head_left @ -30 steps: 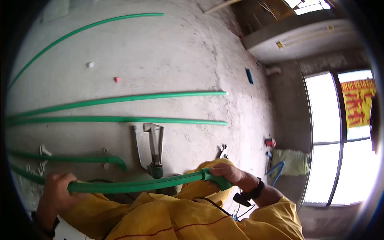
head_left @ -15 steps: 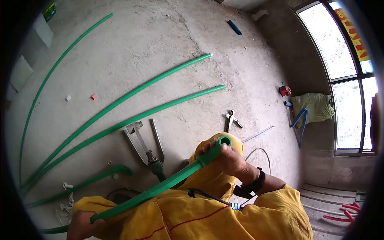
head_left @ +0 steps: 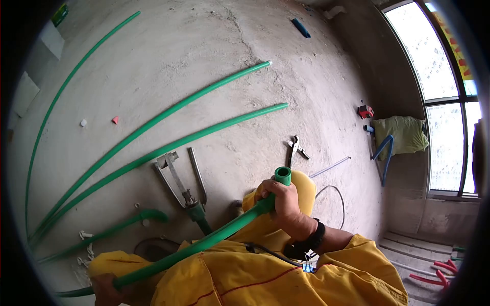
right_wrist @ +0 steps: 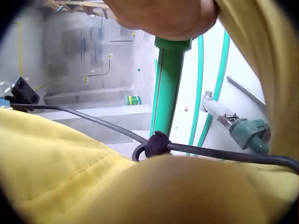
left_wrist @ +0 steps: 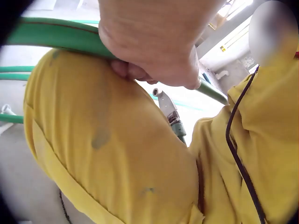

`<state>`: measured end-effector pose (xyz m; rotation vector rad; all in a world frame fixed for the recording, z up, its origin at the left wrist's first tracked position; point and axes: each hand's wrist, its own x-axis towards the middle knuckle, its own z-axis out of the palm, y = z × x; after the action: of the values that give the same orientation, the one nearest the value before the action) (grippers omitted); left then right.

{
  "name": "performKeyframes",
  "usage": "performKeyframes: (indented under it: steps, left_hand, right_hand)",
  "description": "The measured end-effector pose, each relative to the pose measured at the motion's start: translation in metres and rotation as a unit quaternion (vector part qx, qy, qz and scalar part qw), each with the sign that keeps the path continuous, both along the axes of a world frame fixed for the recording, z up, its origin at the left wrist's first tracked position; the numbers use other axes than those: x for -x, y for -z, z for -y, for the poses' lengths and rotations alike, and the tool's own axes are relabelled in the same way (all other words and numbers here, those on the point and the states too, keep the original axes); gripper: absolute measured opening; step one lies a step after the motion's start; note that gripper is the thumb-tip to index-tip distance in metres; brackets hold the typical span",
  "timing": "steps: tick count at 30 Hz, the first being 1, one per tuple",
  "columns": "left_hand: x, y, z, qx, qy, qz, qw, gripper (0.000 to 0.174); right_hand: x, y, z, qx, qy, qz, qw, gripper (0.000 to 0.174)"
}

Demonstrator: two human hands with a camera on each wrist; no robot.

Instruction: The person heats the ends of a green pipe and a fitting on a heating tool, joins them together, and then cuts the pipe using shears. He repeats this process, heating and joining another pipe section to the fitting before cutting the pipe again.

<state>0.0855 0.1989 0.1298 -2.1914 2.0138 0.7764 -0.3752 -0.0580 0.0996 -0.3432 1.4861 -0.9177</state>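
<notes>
A long green pipe [head_left: 204,239] runs across the lap of a person in yellow clothes. On its right end sits a green elbow fitting [head_left: 283,176], its round opening facing up in the head view. The right hand [head_left: 287,204] grips this fitting, fingers curled round it. At lower left, the left hand [head_left: 106,289] grips the pipe; in the left wrist view that hand [left_wrist: 154,42] wraps the pipe [left_wrist: 60,37] above the yellow knee. The right wrist view shows the right hand [right_wrist: 163,16] at the fitting [right_wrist: 174,44], with the pipe [right_wrist: 167,88] extending away.
Beyond the knees stands a fusion tool [head_left: 196,211] with metal legs. Several green pipes [head_left: 204,130] lie on the concrete floor [head_left: 204,61]. A pipe cutter [head_left: 294,148] is near the right knee. A pale sack [head_left: 400,135] and blue pipe [head_left: 386,150] are by the window.
The pipe has swung from nearly level to slanting, its fitting end turned upward. The right hand has shifted its hold round the fitting; the left hand has lowered toward the lap with the pipe.
</notes>
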Motion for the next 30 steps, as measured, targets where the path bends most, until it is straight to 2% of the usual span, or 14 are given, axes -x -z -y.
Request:
performKeyframes:
  steps: [1,3,7,10,16,26,30]
  left_hand:
    - [0.004,-0.002,0.006,0.009,-0.009,-0.033,0.999,0.032]
    - [0.006,0.001,0.004,0.022,-0.018,-0.031,0.999,0.032]
    - [0.014,-0.005,0.011,0.068,-0.021,-0.044,0.997,0.034]
    - [0.007,-0.001,-0.001,0.047,-0.02,-0.004,0.999,0.043]
    - [0.001,0.004,-0.009,0.044,-0.032,-0.01,0.998,0.052]
    - [0.001,0.001,-0.018,0.051,-0.034,0.005,0.998,0.052]
    - [0.0,-0.002,-0.02,0.016,-0.055,0.002,0.998,0.05]
  right_hand:
    - [-0.002,0.001,0.0,-0.003,-0.009,-0.003,1.0,0.01]
    - [-0.007,0.001,0.003,-0.014,-0.004,-0.048,0.999,0.009]
    - [-0.008,0.005,0.005,-0.013,-0.035,-0.063,0.997,0.011]
    - [-0.013,0.005,0.008,-0.005,-0.035,-0.048,0.998,0.012]
    - [-0.021,0.002,0.007,0.008,-0.002,-0.029,1.0,0.01]
    - [-0.025,0.005,0.008,0.007,0.005,-0.008,1.0,0.009]
    - [-0.024,0.007,0.008,0.007,-0.004,0.0,1.0,0.009]
